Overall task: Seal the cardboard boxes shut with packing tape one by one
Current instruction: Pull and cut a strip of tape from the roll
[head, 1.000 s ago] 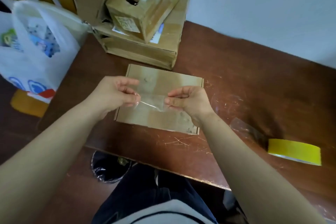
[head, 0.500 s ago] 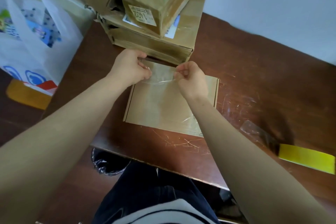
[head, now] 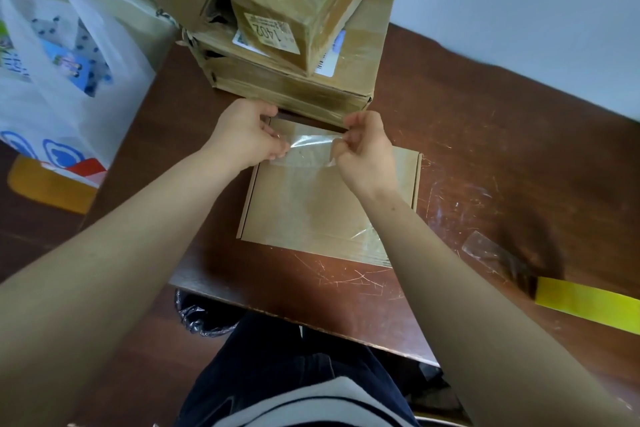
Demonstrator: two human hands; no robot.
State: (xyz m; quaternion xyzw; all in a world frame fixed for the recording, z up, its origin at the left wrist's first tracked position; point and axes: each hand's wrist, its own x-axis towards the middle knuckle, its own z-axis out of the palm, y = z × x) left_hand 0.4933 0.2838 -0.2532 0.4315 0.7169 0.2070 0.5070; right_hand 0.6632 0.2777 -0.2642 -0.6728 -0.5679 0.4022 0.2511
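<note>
A flat brown cardboard box (head: 311, 208) lies on the dark wooden table (head: 485, 156), its lid down. A clear strip of packing tape (head: 310, 149) is stretched over the box's far edge. My left hand (head: 246, 135) pinches the strip's left end, and my right hand (head: 363, 149) pinches its right end. An older patch of clear tape shines on the box's near right corner. The yellow tape roll (head: 588, 305) lies at the table's right edge, partly cut off by the frame.
A stack of taped cardboard boxes (head: 298, 45) stands just behind the flat box, almost touching it. A white plastic bag (head: 62, 80) hangs at the left. A loose clear tape piece (head: 485, 250) sticks to the table near the roll. A black bin bag (head: 204, 315) sits below the table's edge.
Both hands carried the tape strip from above the box's middle to its far edge and drew slightly further apart. The box itself stayed put.
</note>
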